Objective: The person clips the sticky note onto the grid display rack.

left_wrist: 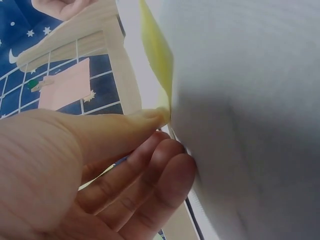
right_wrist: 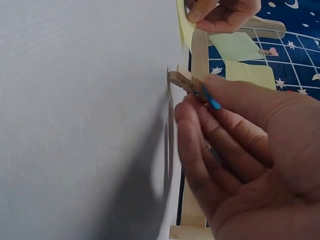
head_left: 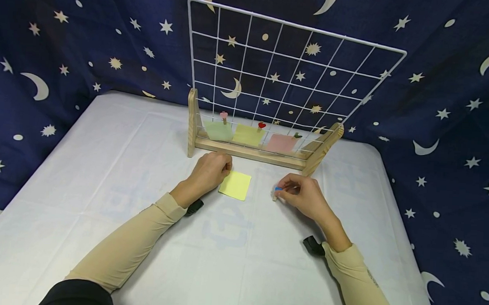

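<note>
My left hand (head_left: 211, 173) pinches the upper left corner of a yellow sticky note (head_left: 235, 186) over the white table. In the left wrist view the thumb presses on the edge of the note (left_wrist: 159, 52), which bends a little. To the right, my right hand (head_left: 302, 196) holds a small wooden clothespin (right_wrist: 186, 82) with a blue decoration (right_wrist: 212, 100) between thumb and fingers. Its wooden end points toward the note, close to the tabletop. A gap of bare cloth lies between the clothespin and the note.
Behind the hands stands a white wire grid (head_left: 289, 68) on a wooden base (head_left: 250, 152). Clothespins hold green (head_left: 218, 131), yellow (head_left: 248, 135) and pink (head_left: 281, 143) notes along its lower part. A starry blue curtain (head_left: 122, 38) hangs behind the white-covered table (head_left: 223, 270).
</note>
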